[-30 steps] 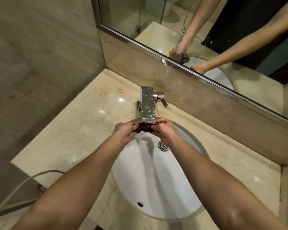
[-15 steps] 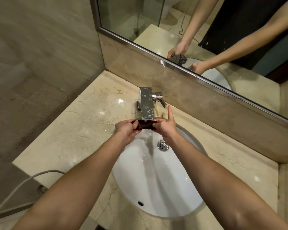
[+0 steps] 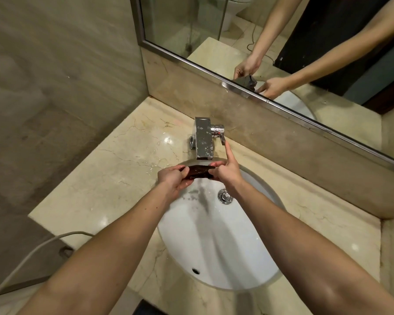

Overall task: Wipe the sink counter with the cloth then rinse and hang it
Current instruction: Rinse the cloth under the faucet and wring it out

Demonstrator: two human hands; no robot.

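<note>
Nearest you, at six o'clock, both forearms run up the frame over the one white basin (image 3: 214, 258), which has a single overflow hole on its near wall and one chrome drain plug (image 3: 224, 196) toward its far side. At the centre of the view your left hand (image 3: 175, 179) and right hand (image 3: 225, 171) meet just under the spout: each pinches an end of the one dark cloth (image 3: 197, 172), bunched and stretched between them, and your right index finger is stretched out toward one o'clock, its tip at or just short of the tap lever (image 3: 221, 135); I cannot tell whether it touches. The cloth sits over the far rim of the basin, directly below the single chrome tap (image 3: 204, 138), and a blurred streak of water appears to fall from it into the bowl. Judging by that and the wet sheen and droplets on the marble counter (image 3: 96, 178) at ten o'clock, the wiping looks done and you are in the rinse; shutting off the water, wringing and hanging are left, and no hook or rail for hanging shows. One grey hose (image 3: 27, 258) trails at eight o'clock. Farthest, at twelve to two o'clock, one mirror (image 3: 191, 23) repeats your two hands and the cloth.
</note>
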